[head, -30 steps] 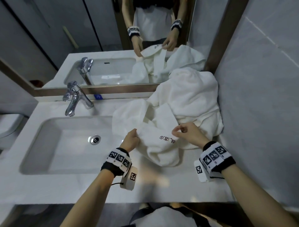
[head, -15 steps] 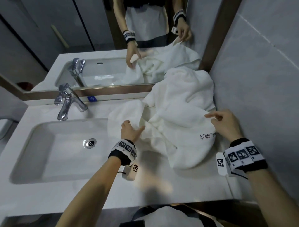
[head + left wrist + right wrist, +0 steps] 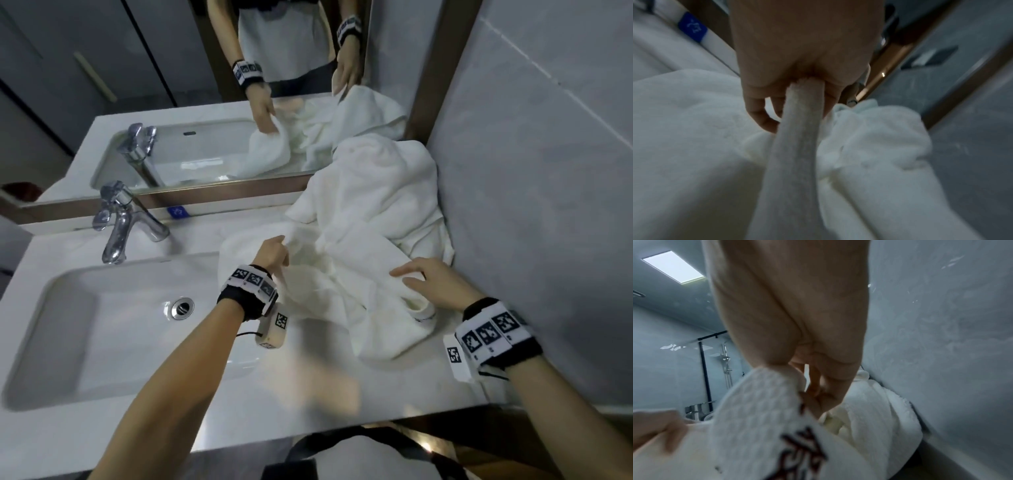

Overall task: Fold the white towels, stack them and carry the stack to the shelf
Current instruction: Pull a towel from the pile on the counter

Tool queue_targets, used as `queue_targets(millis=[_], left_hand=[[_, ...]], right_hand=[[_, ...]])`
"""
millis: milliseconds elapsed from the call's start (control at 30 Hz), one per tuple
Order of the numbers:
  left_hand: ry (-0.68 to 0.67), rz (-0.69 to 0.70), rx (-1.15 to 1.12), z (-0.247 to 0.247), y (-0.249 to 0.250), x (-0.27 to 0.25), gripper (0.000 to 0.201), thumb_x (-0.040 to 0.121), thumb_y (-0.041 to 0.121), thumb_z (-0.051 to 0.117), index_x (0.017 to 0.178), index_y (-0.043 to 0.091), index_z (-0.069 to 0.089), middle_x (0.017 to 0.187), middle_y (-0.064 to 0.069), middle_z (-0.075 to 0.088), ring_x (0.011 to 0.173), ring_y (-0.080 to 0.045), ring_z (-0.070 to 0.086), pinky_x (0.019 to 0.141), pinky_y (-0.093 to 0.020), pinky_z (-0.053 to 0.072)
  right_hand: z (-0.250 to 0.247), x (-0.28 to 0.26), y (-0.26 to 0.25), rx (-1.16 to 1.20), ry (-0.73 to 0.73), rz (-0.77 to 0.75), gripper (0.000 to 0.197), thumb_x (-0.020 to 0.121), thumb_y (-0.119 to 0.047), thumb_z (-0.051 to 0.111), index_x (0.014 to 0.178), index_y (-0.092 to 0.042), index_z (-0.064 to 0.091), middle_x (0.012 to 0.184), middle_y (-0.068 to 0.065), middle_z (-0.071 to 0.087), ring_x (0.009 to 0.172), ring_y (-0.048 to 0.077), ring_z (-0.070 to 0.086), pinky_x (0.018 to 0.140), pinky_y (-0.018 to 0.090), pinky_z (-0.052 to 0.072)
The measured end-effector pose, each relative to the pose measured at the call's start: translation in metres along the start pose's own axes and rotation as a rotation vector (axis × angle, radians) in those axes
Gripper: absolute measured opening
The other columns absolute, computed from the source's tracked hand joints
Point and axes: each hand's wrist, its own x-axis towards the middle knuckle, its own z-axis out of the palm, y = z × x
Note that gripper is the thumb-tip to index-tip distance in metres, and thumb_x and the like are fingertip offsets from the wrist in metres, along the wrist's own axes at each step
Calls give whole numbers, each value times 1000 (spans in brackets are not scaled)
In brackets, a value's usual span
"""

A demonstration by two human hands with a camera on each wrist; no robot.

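The crumpled white terry towel (image 3: 346, 291) lies on the pale marble counter (image 3: 308, 387), just to the right of the white oval sink basin (image 3: 102, 329), with a second rumpled white towel (image 3: 373, 192) heaped behind it, farther from the basin, in the corner against the grey tiled wall. The left hand (image 3: 272, 251) is on the basin side of the towel; its grip is pinching a ridge of cloth, which the left wrist view shows running out from between the curled fingers (image 3: 764, 116) toward the camera. The right hand (image 3: 430, 282) is on the far side from the basin, its grip pinching the hem that carries dark embroidered lettering (image 3: 803, 449). The towel's length between the two grips therefore seems to run roughly left to right, away from the basin, slack and bunched in the middle. The next move likely calls for drawing the hands apart along that line to flatten the cloth before folding.
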Motion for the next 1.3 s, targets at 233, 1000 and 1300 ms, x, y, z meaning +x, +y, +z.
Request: queue_targets(millis=[233, 1000, 1300], left_hand=[[-127, -113, -498, -16, -26, -29, 39, 80, -8, 36, 63, 14, 63, 72, -13, 56, 72, -30, 53, 58, -29, 41], [202, 283, 840, 16, -62, -47, 23, 91, 9, 50, 114, 3, 49, 114, -16, 55, 105, -35, 54, 85, -37, 42], [270, 300, 103, -11, -8, -71, 21, 101, 23, 31, 89, 6, 38, 82, -7, 49, 80, -25, 46, 64, -30, 29]], right_hand=[[5, 14, 5, -274, 246, 73, 37, 84, 4, 54, 115, -10, 66, 132, 12, 49, 124, 30, 43, 105, 29, 27], [55, 5, 2, -551, -88, 18, 26, 97, -24, 45, 112, -6, 58, 116, 10, 61, 108, 28, 55, 89, 37, 43], [40, -3, -26, -8, -91, -240, 21, 95, -21, 53, 92, -3, 62, 91, 9, 61, 89, 23, 57, 82, 27, 40]])
